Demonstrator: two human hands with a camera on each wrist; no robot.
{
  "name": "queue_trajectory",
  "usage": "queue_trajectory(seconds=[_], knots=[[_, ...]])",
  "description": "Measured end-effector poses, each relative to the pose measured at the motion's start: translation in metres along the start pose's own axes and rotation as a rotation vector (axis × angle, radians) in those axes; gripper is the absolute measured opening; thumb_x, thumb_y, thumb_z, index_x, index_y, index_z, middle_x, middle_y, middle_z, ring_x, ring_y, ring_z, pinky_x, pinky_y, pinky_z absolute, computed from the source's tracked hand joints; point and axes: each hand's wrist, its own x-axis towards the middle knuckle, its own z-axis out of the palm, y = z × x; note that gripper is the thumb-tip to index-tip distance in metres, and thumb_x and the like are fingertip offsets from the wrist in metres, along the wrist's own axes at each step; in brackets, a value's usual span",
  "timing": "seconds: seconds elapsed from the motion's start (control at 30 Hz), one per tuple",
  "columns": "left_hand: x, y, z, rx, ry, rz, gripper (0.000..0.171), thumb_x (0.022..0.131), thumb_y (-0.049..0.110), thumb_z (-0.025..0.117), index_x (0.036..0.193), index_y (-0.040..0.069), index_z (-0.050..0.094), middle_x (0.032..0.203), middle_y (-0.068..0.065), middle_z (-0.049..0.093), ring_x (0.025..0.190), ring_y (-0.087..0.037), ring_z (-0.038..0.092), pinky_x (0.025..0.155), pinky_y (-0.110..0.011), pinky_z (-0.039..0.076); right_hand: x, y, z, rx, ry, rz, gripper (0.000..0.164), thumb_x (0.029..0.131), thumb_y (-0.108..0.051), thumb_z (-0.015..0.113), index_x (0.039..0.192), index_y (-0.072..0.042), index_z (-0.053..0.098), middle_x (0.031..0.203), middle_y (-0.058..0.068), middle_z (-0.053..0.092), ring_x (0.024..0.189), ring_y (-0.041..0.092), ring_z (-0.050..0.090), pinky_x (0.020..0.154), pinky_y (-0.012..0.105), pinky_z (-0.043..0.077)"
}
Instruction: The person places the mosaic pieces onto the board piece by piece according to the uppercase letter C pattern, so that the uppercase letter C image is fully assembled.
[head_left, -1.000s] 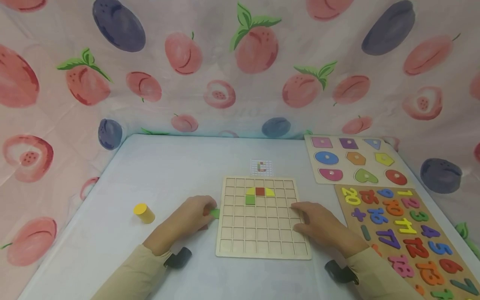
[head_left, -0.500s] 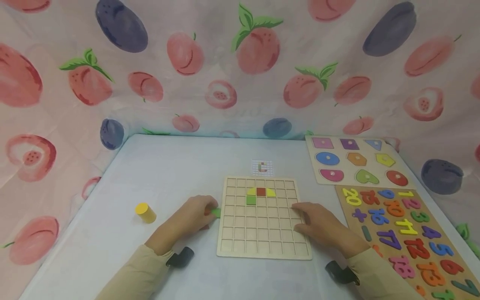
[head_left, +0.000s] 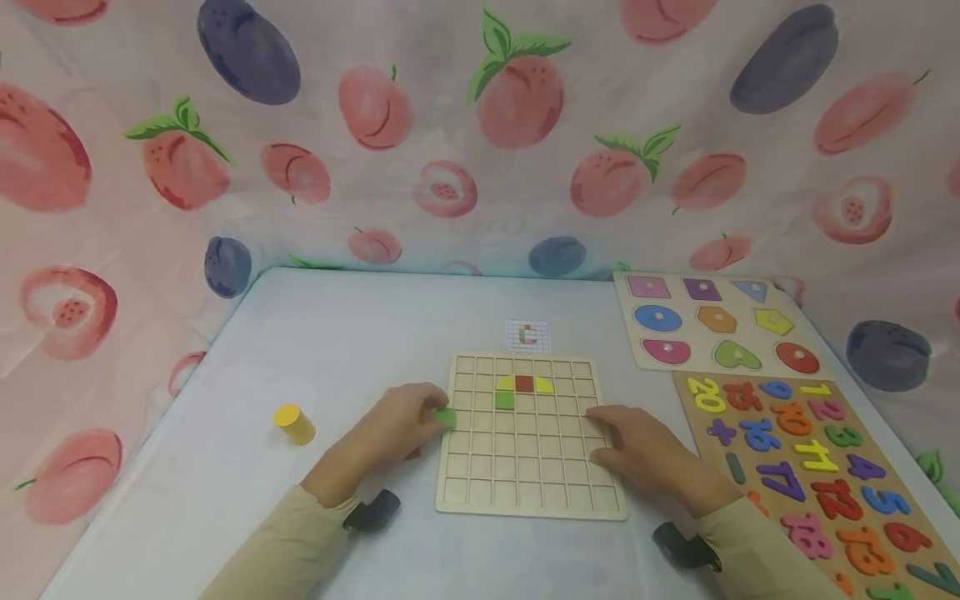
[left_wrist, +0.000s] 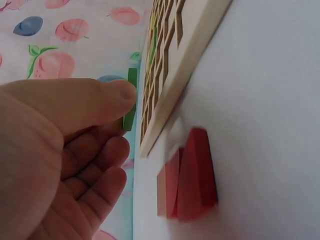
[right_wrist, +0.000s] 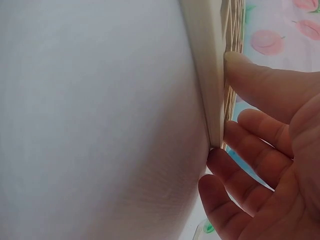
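In the head view a square wooden grid board (head_left: 506,493) lies on the white table. On it sit two yellow curved-edged tiles, a red square tile (head_left: 524,384) between them and a green square tile (head_left: 505,401) below the left one. My left hand (head_left: 397,423) pinches another green tile (left_wrist: 131,95) between thumb and finger, at the board's left edge. Red blocks (left_wrist: 197,175) lie on the table close by, seen in the left wrist view. With relaxed fingers, my right hand (head_left: 641,446) rests on the board's right edge, thumb (right_wrist: 260,82) on its upper side.
Behind the board lies a small pattern card (head_left: 528,336). A yellow cylinder (head_left: 294,424) stands to the left. On the right are a shape puzzle board (head_left: 632,346) and a number puzzle board (head_left: 750,454). A fruit-print cloth (head_left: 450,108) hangs behind the table.
My left hand has lifted slightly and moved right, bringing the green tile over the board's left edge, where more of it shows. The right hand stays on the board.
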Motion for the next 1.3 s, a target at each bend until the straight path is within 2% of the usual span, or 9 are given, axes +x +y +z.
queue_trajectory(seconds=[0.03, 0.13, 0.27, 0.3, 0.5, 0.63, 0.87, 1.3], knots=[[0.001, 0.001, 0.001, 0.002, 0.001, 0.008, 0.036, 0.091, 0.016, 0.074, 0.123, 0.004, 0.064, 0.104, -0.008, 0.065, 0.061, -0.015, 0.060, 0.055, -0.030, 0.053, 0.000, 0.000, 0.000, -0.001, 0.000, -0.001, 0.057, 0.087, -0.017, 0.075, 0.138, -0.001, 0.056, 0.139, 0.021, 0.055, 0.133, 0.044, 0.045, 0.108, 0.059, 0.035], [0.003, 0.004, 0.003, 0.058, 0.026, 0.065, 0.034, 0.091, 0.017, 0.074, 0.121, 0.005, 0.065, 0.115, -0.009, 0.067, 0.081, -0.019, 0.067, 0.072, -0.036, 0.057, 0.000, 0.000, 0.000, -0.003, -0.003, -0.002, 0.057, 0.087, -0.017, 0.075, 0.138, -0.002, 0.056, 0.140, 0.021, 0.055, 0.133, 0.044, 0.045, 0.108, 0.059, 0.035], [0.008, 0.007, 0.007, 0.138, 0.057, 0.138, 0.032, 0.090, 0.019, 0.075, 0.118, 0.006, 0.068, 0.115, -0.006, 0.068, 0.113, -0.024, 0.062, 0.096, -0.041, 0.049, 0.000, 0.000, 0.001, -0.010, -0.004, 0.002, 0.057, 0.087, -0.017, 0.075, 0.138, -0.002, 0.056, 0.140, 0.020, 0.055, 0.133, 0.044, 0.045, 0.108, 0.059, 0.035], [0.009, 0.008, 0.008, 0.133, 0.052, 0.139, 0.032, 0.090, 0.019, 0.075, 0.118, 0.006, 0.068, 0.115, -0.006, 0.068, 0.114, -0.026, 0.061, 0.097, -0.042, 0.049, 0.000, 0.000, 0.001, -0.011, -0.004, 0.002, 0.057, 0.086, -0.017, 0.075, 0.138, -0.002, 0.057, 0.140, 0.020, 0.055, 0.133, 0.044, 0.045, 0.108, 0.059, 0.035], [0.016, 0.021, 0.016, 0.080, 0.013, 0.127, 0.032, 0.089, 0.017, 0.076, 0.118, 0.006, 0.068, 0.115, -0.006, 0.068, 0.114, -0.024, 0.061, 0.098, -0.041, 0.049, 0.001, 0.000, 0.001, -0.015, -0.008, 0.008, 0.057, 0.087, -0.018, 0.075, 0.138, -0.003, 0.056, 0.140, 0.020, 0.055, 0.133, 0.044, 0.044, 0.108, 0.059, 0.035], [0.022, 0.029, 0.021, 0.076, -0.008, 0.149, 0.030, 0.089, 0.015, 0.074, 0.117, 0.006, 0.069, 0.117, -0.006, 0.068, 0.115, -0.025, 0.061, 0.098, -0.041, 0.049, 0.000, 0.000, 0.000, -0.010, -0.006, 0.006, 0.057, 0.087, -0.018, 0.075, 0.138, -0.002, 0.056, 0.140, 0.021, 0.055, 0.133, 0.044, 0.044, 0.108, 0.059, 0.035], [0.028, 0.037, 0.028, 0.125, -0.024, 0.229, 0.028, 0.089, 0.013, 0.073, 0.116, 0.006, 0.070, 0.112, -0.005, 0.068, 0.109, -0.022, 0.061, 0.096, -0.039, 0.049, 0.001, 0.000, 0.001, -0.007, -0.006, 0.004, 0.057, 0.087, -0.017, 0.075, 0.138, -0.002, 0.056, 0.140, 0.021, 0.055, 0.133, 0.045, 0.044, 0.108, 0.059, 0.035], [0.034, 0.044, 0.039, 0.176, -0.029, 0.271, 0.023, 0.088, 0.013, 0.075, 0.110, 0.008, 0.071, 0.102, 0.001, 0.068, 0.092, -0.015, 0.058, 0.087, -0.033, 0.052, 0.000, -0.001, 0.001, -0.001, -0.012, 0.023, 0.058, 0.087, -0.018, 0.077, 0.139, -0.003, 0.056, 0.140, 0.020, 0.055, 0.133, 0.044, 0.044, 0.108, 0.059, 0.035]])
